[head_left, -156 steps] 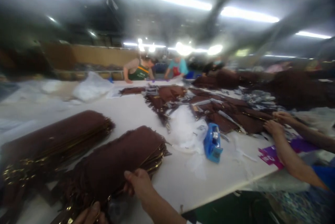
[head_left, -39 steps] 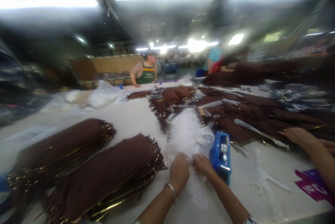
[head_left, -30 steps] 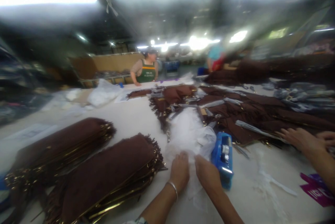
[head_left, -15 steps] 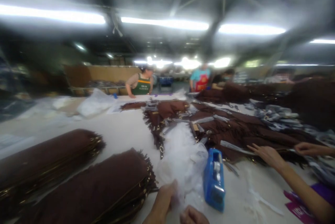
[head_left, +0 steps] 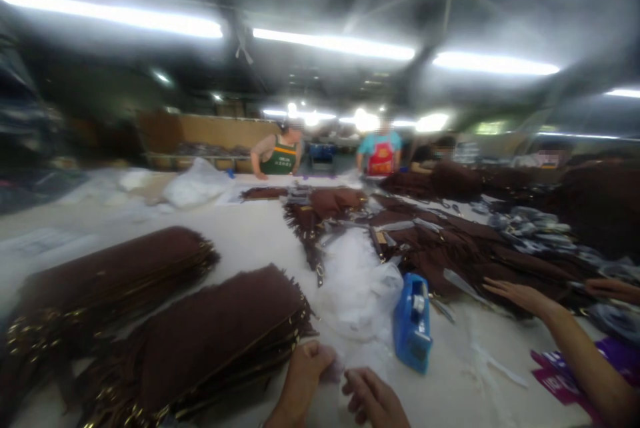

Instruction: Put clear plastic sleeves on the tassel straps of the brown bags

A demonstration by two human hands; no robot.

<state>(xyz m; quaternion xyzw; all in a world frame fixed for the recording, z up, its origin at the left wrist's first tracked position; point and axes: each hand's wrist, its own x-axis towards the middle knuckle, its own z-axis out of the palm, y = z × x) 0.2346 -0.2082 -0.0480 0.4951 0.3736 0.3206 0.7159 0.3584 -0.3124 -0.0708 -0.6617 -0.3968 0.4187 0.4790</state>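
My left hand (head_left: 303, 375) is at the bottom centre, thumb and fingers pinched on a small piece of thin see-through plastic (head_left: 329, 365). Just right of it, my right hand (head_left: 375, 398) has its fingers curled; whether the plastic's edge is in them I cannot make out. Beyond both hands lies a crumpled heap of white, filmy plastic bags (head_left: 357, 281). A blue tape dispenser (head_left: 414, 325) stands right of the heap. To the left is a stack of dark brown fringed bags (head_left: 215, 341) with gold-coloured metal parts, close to my left hand.
A second brown stack (head_left: 120, 268) lies farther left. More brown bags (head_left: 450, 248) cover the table's right side, where a co-worker's hand (head_left: 520, 295) reaches in. Purple printed packaging (head_left: 565, 375) lies below that arm. Two people in aprons (head_left: 280, 158) stand across the white table (head_left: 250, 231).
The view has shifted, so the table's things sit slightly right and higher. My right hand has risen further into view beside my left. The co-worker's hand has moved slightly on the brown bags.
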